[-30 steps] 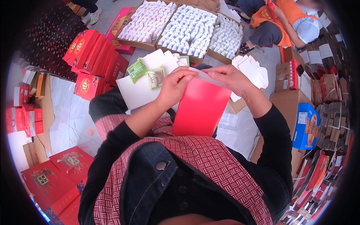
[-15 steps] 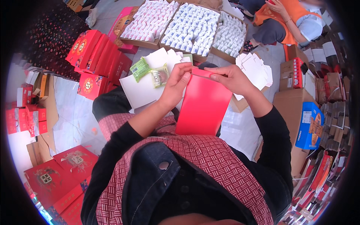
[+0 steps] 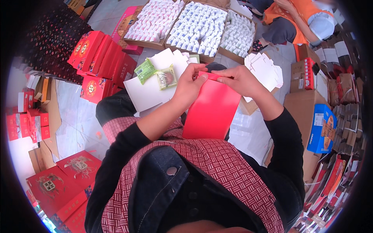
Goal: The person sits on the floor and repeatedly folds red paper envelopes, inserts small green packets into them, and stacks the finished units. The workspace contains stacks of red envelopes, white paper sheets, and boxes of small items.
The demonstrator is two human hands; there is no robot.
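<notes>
A plain red cardboard box (image 3: 211,110) stands in my lap, its broad face toward me; how deep it is I cannot tell. My left hand (image 3: 190,83) pinches its far left corner between thumb and fingers. At the far right corner, my right hand (image 3: 241,80) grips the narrow flap along the same edge. Some of the fingertips are hidden behind the red card. Left of my hands, a green wrapped packet (image 3: 144,71) and a clear-and-green wrapped packet (image 3: 166,78) lie on white card sheets (image 3: 138,97).
Open cartons (image 3: 197,29) of small white packets stand ahead. More white cards (image 3: 263,72) are stacked at the right. Red gift boxes (image 3: 91,58) rise at the left, with others (image 3: 62,178) nearer. A blue box (image 3: 321,128) leans by a brown carton (image 3: 301,105). Another person (image 3: 299,23) sits far right.
My left hand has moved slightly right along the box's far edge, closer to my right hand. The red box stays nearly in place. The other person's hand has shifted.
</notes>
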